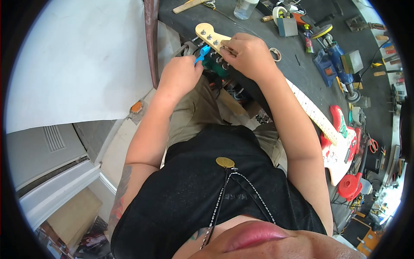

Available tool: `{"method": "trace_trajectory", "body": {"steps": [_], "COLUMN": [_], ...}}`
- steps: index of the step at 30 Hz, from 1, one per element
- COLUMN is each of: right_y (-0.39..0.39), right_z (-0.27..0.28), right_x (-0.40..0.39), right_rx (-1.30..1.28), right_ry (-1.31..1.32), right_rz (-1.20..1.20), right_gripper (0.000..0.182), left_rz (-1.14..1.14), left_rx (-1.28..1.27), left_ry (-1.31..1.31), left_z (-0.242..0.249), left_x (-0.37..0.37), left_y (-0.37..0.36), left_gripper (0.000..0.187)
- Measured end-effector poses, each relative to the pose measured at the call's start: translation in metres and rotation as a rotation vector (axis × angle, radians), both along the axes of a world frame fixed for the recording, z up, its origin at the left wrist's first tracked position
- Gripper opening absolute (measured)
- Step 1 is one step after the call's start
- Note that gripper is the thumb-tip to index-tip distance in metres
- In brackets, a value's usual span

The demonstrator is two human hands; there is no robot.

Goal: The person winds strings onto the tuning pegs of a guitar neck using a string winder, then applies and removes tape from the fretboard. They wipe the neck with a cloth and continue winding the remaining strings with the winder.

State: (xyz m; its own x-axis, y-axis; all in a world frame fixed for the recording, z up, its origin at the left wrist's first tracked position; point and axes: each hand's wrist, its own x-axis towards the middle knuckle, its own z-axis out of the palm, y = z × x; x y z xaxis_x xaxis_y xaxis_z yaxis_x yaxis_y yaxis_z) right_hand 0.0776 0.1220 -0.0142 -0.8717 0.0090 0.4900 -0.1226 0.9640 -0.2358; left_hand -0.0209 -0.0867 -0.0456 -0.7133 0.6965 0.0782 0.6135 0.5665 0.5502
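Observation:
An electric guitar (340, 151) with a red and white decorated body lies along the bench, its pale fretboard (317, 113) running up to a light wood headstock (205, 31) with metal tuning posts. My left hand (179, 74) is closed around a bright blue string winder (202, 53), whose head is at the headstock's near edge, by the tuning pegs. My right hand (248, 56) lies over the headstock where it meets the neck, fingers bent and pressed onto it. Its palm hides that part of the neck, and I cannot make out any string in the fingers.
On the dark workbench (254, 32) are a clear jar (245, 8), a grey block (287, 26), a tape roll (275, 54), a small tube (308, 41), a blue power tool (338, 60) and red scissors (373, 145). A white sheet (77, 64) stands at left, beside a dark wooden post (151, 43).

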Motion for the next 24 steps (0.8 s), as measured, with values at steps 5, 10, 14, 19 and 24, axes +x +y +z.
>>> {"method": "trace_trajectory", "body": {"steps": [5,10,14,19,24], "right_y": [-0.003,0.003,0.010,0.020,0.020], "right_z": [0.009,0.016,0.031,0.044,0.022], "right_x": [0.002,0.006,0.033,0.069,0.084], "right_rx": [-0.065,-0.097,-0.134,-0.138,-0.150], "right_ry": [0.043,-0.031,-0.187,-0.301,-0.148], "right_rz": [0.022,0.043,-0.031,-0.125,-0.197], "right_gripper": [0.020,0.027,0.037,0.044,0.042], "left_rz": [-0.116,0.106,0.072,-0.063,-0.200], "left_rx": [0.202,0.413,0.188,0.135,0.606], "left_ry": [-0.166,-0.355,-0.218,-0.308,-1.161], "left_z": [-0.003,-0.030,-0.024,-0.013,-0.014], "left_x": [-0.014,-0.034,-0.016,-0.019,-0.044], "left_y": [-0.006,-0.002,0.003,-0.002,-0.019], "left_gripper": [0.032,0.036,0.036,0.037,0.027]}}
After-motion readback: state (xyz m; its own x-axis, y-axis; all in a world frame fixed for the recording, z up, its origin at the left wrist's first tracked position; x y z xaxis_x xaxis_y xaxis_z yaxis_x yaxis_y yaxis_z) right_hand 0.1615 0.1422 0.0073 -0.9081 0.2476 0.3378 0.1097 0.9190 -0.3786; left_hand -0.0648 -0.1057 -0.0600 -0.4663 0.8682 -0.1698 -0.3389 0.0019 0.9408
